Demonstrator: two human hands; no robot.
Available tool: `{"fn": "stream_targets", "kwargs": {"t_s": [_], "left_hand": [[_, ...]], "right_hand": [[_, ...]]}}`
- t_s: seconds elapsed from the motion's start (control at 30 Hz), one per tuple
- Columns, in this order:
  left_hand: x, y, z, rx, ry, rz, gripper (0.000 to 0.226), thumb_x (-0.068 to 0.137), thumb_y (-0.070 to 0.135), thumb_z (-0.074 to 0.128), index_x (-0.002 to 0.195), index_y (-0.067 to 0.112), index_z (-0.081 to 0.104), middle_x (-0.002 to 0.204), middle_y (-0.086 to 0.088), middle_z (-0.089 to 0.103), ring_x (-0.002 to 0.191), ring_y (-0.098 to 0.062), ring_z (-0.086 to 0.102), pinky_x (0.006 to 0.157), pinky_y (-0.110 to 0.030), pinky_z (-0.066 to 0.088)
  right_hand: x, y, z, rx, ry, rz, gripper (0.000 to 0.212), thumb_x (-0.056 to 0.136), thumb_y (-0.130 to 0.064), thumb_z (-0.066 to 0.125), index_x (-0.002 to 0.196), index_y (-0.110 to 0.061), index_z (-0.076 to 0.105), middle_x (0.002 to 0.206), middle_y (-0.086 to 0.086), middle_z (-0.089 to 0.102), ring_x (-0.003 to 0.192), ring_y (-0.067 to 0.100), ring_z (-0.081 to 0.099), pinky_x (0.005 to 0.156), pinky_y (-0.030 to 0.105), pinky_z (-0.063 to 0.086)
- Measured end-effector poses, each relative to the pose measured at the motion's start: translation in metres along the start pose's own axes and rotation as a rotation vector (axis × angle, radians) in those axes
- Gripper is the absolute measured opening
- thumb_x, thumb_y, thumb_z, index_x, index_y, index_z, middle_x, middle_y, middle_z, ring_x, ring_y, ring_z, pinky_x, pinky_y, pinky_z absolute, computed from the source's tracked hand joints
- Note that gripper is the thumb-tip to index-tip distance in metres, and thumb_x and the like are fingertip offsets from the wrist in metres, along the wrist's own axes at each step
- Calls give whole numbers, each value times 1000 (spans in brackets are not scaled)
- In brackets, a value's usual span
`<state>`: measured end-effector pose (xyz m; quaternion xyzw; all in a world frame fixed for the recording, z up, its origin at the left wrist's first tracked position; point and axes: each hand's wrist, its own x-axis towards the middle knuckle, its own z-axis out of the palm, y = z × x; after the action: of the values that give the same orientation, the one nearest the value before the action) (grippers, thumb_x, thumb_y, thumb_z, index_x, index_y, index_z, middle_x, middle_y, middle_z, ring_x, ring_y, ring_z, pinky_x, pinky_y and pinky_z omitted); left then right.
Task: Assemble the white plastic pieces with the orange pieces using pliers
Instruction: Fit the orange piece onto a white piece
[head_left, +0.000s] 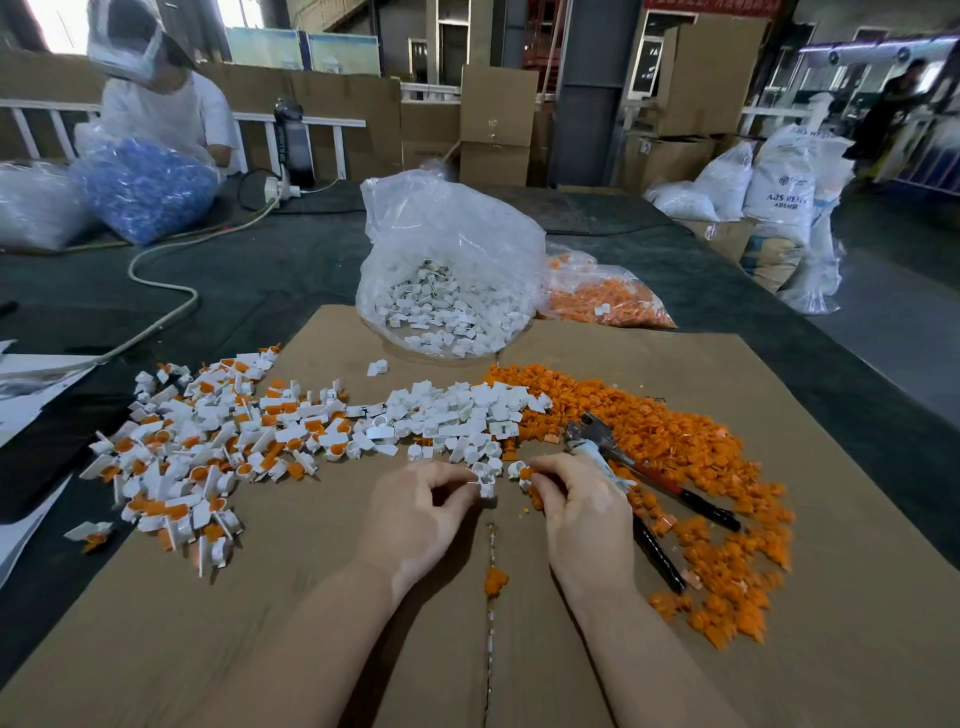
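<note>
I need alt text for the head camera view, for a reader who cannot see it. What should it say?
Two bare hands work over a cardboard sheet: the left hand pinches a white plastic piece, the right hand an orange piece. Pliers lie by the right hand on a heap of orange pieces; loose white pieces sit ahead, assembled ones to the left.

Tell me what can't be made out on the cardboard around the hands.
- Head view: the orange piece at the right hand is mostly covered by fingertips; its shape is unclear.
- The pliers: part of the handles passes under the right hand.
- The white piece at the left hand: too small to tell whether it is joined.
</note>
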<state>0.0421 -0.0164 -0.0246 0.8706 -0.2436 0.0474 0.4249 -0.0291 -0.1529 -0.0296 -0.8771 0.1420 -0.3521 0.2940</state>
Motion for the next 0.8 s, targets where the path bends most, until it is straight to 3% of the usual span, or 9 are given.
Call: {"fn": "stream_targets", "kwargs": {"t_s": [0.13,0.4,0.57,0.67,0.8], "left_hand": [[1,3,1,-50,-10,-57,16,86,29,63,97,22,73,86,18,60,84,2,51,69,5,31],[1,5,6,-59,-83,-89,18,84,34,65,99,24,70,90,14,60,89,-4,55,72,-10,37],[-2,1,5,22,-140,-34,25,79,39,70,99,26,68,91,21,48,87,1,46,69,-1,32],[-2,0,5,77,-189,-21,18,76,43,71,82,31,60,88,20,44,88,-2,44,67,-8,30],[-2,5,7,21,-144,-54,23,76,40,72,66,33,53,74,13,54,70,-1,48,58,-11,34]], "right_hand": [[-1,-1,0,10,3,7,11,83,-5,67,92,-9,72,86,-1,69,80,8,61,73,16,46],[-1,0,1,-4,-15,6,9,85,-8,65,92,-11,71,87,-3,67,83,8,60,74,15,44],[-1,1,0,5,-18,17,9,86,-8,64,92,-12,70,88,-4,67,83,6,58,75,15,44],[0,1,0,16,-24,29,10,87,-9,63,93,-12,70,89,-4,67,85,6,58,76,16,45],[1,1,-1,62,-40,67,9,87,-12,64,93,-13,70,88,-6,67,84,4,59,75,14,45]]}}
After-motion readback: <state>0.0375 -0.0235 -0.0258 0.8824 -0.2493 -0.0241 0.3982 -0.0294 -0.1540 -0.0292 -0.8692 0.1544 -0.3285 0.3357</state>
